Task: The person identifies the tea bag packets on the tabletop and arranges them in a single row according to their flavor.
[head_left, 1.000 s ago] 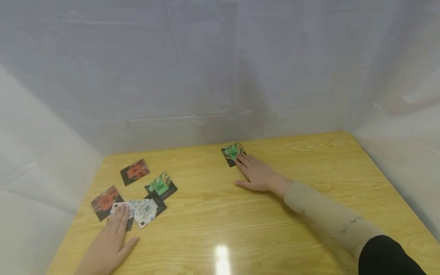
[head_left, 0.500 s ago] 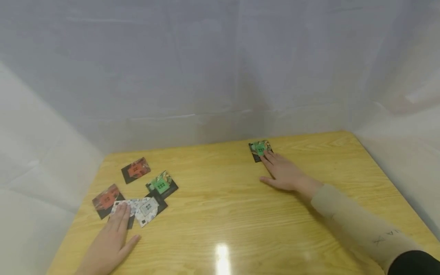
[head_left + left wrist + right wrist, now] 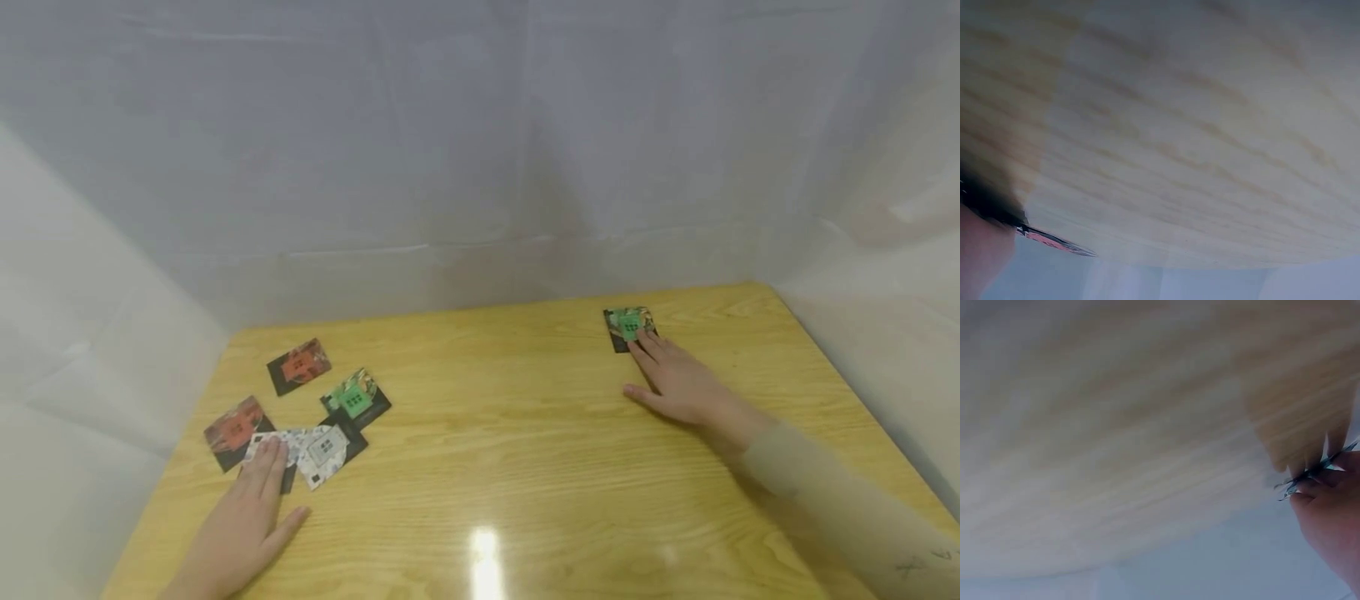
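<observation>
Head view: the right hand (image 3: 675, 383) lies flat on the wooden table (image 3: 525, 467) at the far right, fingers straight, fingertips pressing a green card (image 3: 626, 323) that rests just beyond them near the far edge. To slide such a card well, I judge the fingertips should bear down lightly and evenly so it glides without lifting or spinning. The left hand (image 3: 240, 525) lies flat at the near left, fingers straight, its fingertips on a white patterned card (image 3: 318, 450) within a loose cluster: two red cards (image 3: 300, 365) and (image 3: 234, 430) to the far left of it, and a second green card (image 3: 352, 400) just beyond. The two green cards are well apart, across the width of the table

Left wrist view: blurred wood grain fills most of it; the edge of a card (image 3: 1054, 242) with a red face peeks beside the hand at the lower left. How the fingers lie cannot be told here

Right wrist view: blurred as well; the fingertips (image 3: 1329, 506) rest on a thin card edge (image 3: 1310, 475) at the right, flat to the table
</observation>
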Motion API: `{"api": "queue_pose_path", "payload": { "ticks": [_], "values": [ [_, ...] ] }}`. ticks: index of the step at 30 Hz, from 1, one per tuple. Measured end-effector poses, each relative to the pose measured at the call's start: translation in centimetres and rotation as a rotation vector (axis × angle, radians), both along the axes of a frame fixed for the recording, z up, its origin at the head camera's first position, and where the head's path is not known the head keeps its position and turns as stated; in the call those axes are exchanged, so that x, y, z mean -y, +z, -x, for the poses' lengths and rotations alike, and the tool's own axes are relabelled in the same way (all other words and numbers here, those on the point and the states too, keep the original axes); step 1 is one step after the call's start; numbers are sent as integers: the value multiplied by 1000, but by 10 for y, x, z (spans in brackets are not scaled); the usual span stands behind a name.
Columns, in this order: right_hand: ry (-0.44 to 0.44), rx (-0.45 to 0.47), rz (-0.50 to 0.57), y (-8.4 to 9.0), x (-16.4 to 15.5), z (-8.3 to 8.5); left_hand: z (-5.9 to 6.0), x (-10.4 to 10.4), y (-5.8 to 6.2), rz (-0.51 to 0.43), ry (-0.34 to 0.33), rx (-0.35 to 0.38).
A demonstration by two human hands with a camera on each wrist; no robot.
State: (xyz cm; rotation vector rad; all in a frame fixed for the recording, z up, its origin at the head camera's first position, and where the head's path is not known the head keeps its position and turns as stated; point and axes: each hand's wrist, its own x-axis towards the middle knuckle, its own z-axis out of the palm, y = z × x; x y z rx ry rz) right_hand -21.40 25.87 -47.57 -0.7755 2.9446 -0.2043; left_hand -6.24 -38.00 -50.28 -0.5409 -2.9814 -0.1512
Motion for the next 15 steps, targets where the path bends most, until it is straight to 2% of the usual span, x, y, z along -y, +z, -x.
{"api": "queue_pose_path", "payload": {
  "ticks": [9,15],
  "values": [
    [-38,-21,46,-5,-46,-17,0,-2,3,-5,11,27],
    [-73,0,86,-7,-72,-30,0,-2,4,-7,9,30]
  ]
}}
